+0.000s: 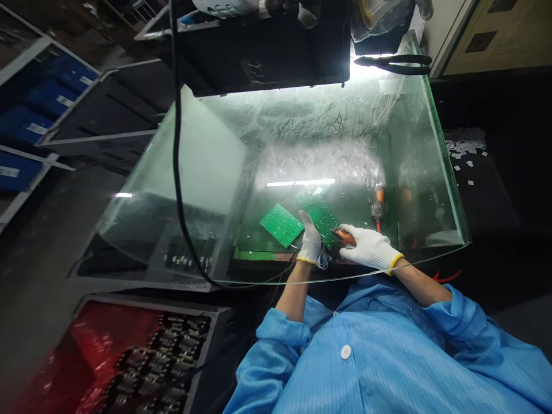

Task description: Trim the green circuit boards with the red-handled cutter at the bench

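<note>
Both hands wear white gloves with yellow cuffs and work beneath a clear glass cover. My left hand is closed at the left edge of a green circuit board, which it grips. My right hand is wrapped round an orange-handled cutting tool, whose tip is at the board's right edge. Another green circuit board lies just left of my left hand. A coil of pale cable hangs beside my left wrist.
The glass cover spans the bench. An orange-and-red tool lies to the right. Black-handled pliers rest on top. A black cable hangs at left, above a crate of components. Blue bins stand far left.
</note>
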A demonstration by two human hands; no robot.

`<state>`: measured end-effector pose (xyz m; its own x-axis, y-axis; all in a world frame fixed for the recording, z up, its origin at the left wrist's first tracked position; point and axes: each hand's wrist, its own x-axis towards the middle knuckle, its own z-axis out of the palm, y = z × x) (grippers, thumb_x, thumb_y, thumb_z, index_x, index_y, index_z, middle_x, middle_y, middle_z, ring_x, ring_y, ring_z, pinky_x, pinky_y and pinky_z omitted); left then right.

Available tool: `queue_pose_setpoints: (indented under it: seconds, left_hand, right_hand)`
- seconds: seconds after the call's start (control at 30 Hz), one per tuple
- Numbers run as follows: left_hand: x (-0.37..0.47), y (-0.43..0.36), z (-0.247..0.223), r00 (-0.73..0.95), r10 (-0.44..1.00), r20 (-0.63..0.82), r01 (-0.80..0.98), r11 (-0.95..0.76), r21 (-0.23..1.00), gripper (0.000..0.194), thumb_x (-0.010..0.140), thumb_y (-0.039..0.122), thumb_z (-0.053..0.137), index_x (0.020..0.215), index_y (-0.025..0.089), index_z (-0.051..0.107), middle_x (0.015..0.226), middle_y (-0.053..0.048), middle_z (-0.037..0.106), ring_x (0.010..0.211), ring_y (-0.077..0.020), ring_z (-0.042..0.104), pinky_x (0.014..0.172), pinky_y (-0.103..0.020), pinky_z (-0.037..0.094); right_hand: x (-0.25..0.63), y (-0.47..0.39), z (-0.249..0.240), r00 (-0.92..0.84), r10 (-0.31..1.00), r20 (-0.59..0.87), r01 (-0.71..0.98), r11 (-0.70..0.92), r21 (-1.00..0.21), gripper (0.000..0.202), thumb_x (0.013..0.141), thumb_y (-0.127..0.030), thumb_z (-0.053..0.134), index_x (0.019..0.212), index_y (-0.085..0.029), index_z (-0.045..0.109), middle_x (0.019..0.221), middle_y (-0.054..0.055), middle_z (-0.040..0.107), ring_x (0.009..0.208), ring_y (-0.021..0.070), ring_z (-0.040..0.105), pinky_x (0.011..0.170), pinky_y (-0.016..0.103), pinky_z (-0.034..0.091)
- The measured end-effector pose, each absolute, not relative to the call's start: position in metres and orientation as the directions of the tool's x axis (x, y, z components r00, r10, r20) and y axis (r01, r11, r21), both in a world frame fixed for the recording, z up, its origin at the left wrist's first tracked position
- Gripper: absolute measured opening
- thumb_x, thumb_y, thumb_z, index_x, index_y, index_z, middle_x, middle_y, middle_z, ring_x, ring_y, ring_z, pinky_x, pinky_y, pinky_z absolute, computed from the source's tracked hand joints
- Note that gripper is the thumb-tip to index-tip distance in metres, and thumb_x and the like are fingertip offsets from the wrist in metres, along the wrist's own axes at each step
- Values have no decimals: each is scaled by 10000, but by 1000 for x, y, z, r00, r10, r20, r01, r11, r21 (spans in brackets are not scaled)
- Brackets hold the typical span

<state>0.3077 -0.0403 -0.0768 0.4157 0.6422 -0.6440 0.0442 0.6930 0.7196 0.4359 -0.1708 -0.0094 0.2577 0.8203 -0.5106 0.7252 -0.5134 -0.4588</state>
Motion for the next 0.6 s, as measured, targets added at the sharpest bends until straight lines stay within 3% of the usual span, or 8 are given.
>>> queue_pose_setpoints:
  seconds: [0.17, 0.33, 0.6]
  left_hand:
    - [311, -17, -47, 596, 444, -669, 110, 780, 616, 840, 948, 858, 329, 1141, 145, 728, 935, -133, 755, 1021, -333, 737, 861, -439, 642]
    - [318, -17, -35, 565, 375, -735, 197, 804, 561, 741, 1026, 745, 301, 1118, 149, 732, 884, -123, 755, 998, -302, 748, 878, -431, 646]
    - [316, -21, -52, 566, 300, -768, 281, 806, 521, 712, 1010, 746, 376, 1225, 150, 700, 926, -113, 767, 998, -290, 758, 876, -411, 644]
  right_hand:
    - [424, -175, -3, 214, 888, -408, 873, -362, -328, 779, 908, -550, 613, 1623, -363, 367, 1222, 103, 666, 967, 287, 702, 793, 344, 515]
    - [416, -169, -1, 190, 917, -352, 910, -299, -287, 797, 939, -507, 592, 1659, -347, 292, 1195, 124, 638, 967, 292, 682, 787, 344, 511]
    - [419, -168, -11, 161, 935, -317, 933, -248, -259, 764, 962, -496, 566, 1660, -344, 297, 1184, 127, 629, 954, 283, 669, 774, 335, 503]
